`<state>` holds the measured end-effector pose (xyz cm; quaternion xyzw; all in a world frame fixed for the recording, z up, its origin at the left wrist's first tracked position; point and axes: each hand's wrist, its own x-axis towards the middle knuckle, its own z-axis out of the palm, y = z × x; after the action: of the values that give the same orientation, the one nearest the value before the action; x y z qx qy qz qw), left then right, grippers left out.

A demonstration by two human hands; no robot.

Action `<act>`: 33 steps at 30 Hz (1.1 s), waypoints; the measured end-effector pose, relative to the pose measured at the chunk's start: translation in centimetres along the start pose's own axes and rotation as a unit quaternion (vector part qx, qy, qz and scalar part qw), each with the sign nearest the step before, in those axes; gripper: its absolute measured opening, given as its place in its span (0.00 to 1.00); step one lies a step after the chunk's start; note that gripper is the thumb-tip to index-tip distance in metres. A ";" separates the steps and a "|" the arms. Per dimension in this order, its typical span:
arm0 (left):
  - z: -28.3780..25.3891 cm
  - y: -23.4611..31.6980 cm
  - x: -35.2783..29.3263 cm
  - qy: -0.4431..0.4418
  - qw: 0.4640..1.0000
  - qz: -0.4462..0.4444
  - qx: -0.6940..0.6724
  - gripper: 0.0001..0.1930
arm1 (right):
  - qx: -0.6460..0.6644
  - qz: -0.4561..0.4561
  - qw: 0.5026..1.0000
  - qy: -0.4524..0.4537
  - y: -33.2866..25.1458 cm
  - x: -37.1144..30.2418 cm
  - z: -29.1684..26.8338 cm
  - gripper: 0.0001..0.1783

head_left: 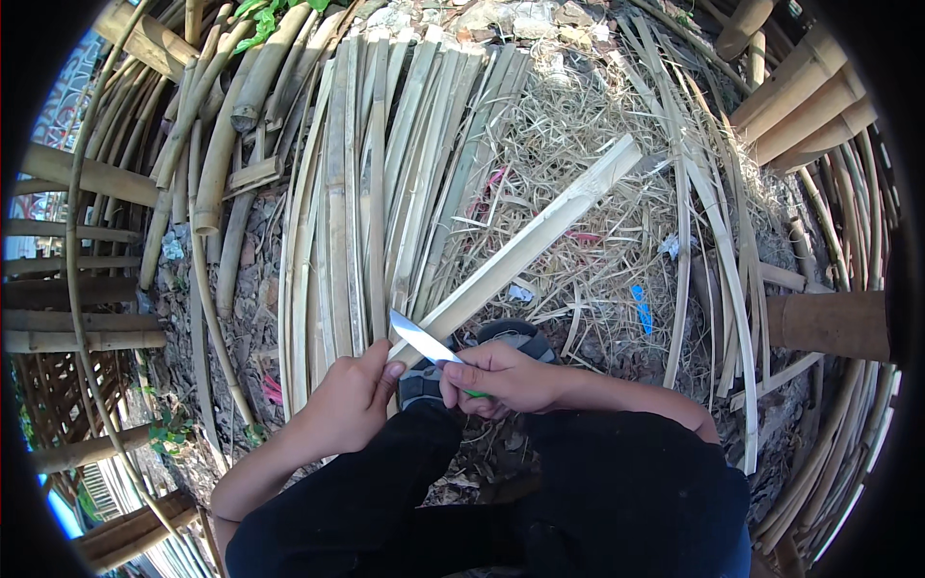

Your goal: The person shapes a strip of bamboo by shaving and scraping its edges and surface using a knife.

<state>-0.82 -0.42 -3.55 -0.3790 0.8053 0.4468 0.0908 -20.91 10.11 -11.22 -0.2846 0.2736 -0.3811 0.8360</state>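
Observation:
My left hand point(354, 397) is closed around the near end of a long split bamboo strip point(525, 252), which slants away to the upper right with its pale inner side up. In my right hand point(501, 378) is a knife point(424, 341), its green handle partly hidden by my fingers. The shiny blade points to the upper left and lies across the strip near my left hand. I cannot tell whether its edge bites into the bamboo. Beyond my hands, several split bamboo strips point(371, 183) lie side by side on the ground.
Pale shavings point(578, 183) cover the ground ahead, with a blue scrap point(642, 308) among them. My shoes point(517, 337) are just beyond my hands. Bamboo poles point(217, 164) stand at the left; thick bamboo pieces point(805, 96) lie at the upper right. Long thin strips point(718, 231) run along the right.

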 end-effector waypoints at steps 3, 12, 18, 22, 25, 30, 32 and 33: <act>0.3 0.5 0.3 -0.006 0.999 0.030 0.021 0.09 | 0.068 0.090 0.993 0.021 0.3 0.2 -0.4 0.24; 1.0 -0.1 -1.1 -0.050 0.999 0.015 -0.017 0.10 | 0.026 0.140 0.987 0.077 -0.6 -1.6 0.2 0.24; 0.4 0.3 -1.2 -0.060 0.998 0.023 -0.005 0.11 | -0.023 0.085 0.987 0.131 -0.2 -2.2 0.5 0.25; 0.1 1.0 -1.4 -0.068 0.998 0.002 -0.013 0.11 | -0.051 0.031 0.987 0.150 0.6 -2.2 0.4 0.25; -0.1 1.1 -1.5 -0.062 0.998 0.001 -0.020 0.11 | -0.053 0.014 0.985 0.165 0.8 -2.2 0.4 0.25; -1.0 1.3 -2.2 -0.058 0.998 -0.008 0.003 0.11 | -0.074 -0.020 0.977 0.200 0.6 -2.8 0.1 0.24; -1.3 0.8 -2.7 -0.057 0.998 -0.003 0.015 0.11 | -0.053 -0.018 0.970 0.236 -0.1 -3.3 0.0 0.24; -1.5 0.5 -3.0 -0.059 0.998 -0.023 0.025 0.12 | -0.032 -0.016 0.962 0.270 -0.4 -3.6 -0.1 0.24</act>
<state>1.22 0.11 -0.88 -0.3681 0.8006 0.4459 0.1573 -23.17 12.71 -10.18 -0.2023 0.4964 -0.4477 0.7157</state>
